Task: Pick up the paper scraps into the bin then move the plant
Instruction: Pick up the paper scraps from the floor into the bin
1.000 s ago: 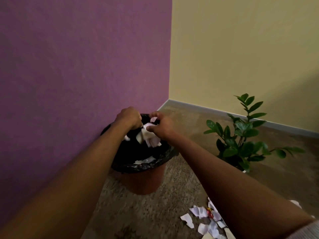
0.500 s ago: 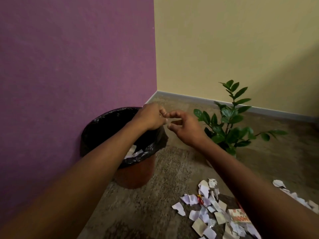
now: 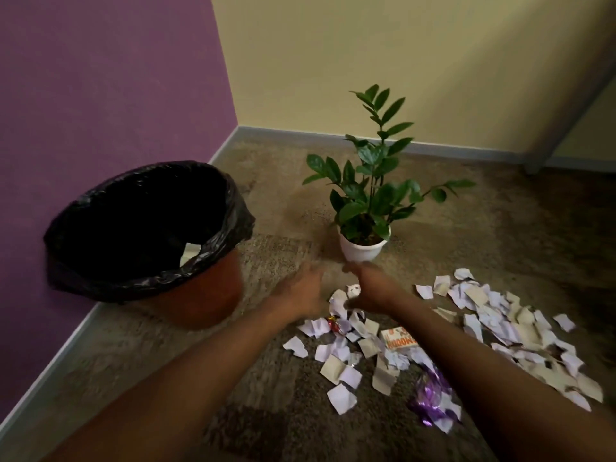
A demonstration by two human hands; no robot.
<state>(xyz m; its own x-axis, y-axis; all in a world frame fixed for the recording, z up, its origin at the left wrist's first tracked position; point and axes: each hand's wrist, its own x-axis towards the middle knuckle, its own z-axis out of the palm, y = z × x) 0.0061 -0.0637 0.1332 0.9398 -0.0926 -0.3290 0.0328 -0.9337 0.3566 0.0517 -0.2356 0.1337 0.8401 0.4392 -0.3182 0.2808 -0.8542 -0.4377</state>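
A brown bin [image 3: 206, 295] lined with a black bag stands by the purple wall, with a few white scraps inside. A green plant [image 3: 370, 195] in a white pot [image 3: 360, 250] stands on the carpet to its right. Many white paper scraps [image 3: 500, 315] lie spread on the carpet in front of the pot. My left hand [image 3: 301, 290] and my right hand [image 3: 373, 288] hover low over the near end of the scrap pile, blurred, fingers apart, nothing held in either.
A purple foil wrapper [image 3: 431, 395], a red wrapper [image 3: 334, 323] and an orange printed card [image 3: 398, 338] lie among the scraps. The purple wall [image 3: 100, 95] is on the left, the yellow wall [image 3: 400, 61] behind. A grey post [image 3: 566, 105] leans at the far right.
Both hands have left the bin's rim and come down to the right, over the scraps on the carpet. The scraps they held dropped into the bin. The view has tilted down.
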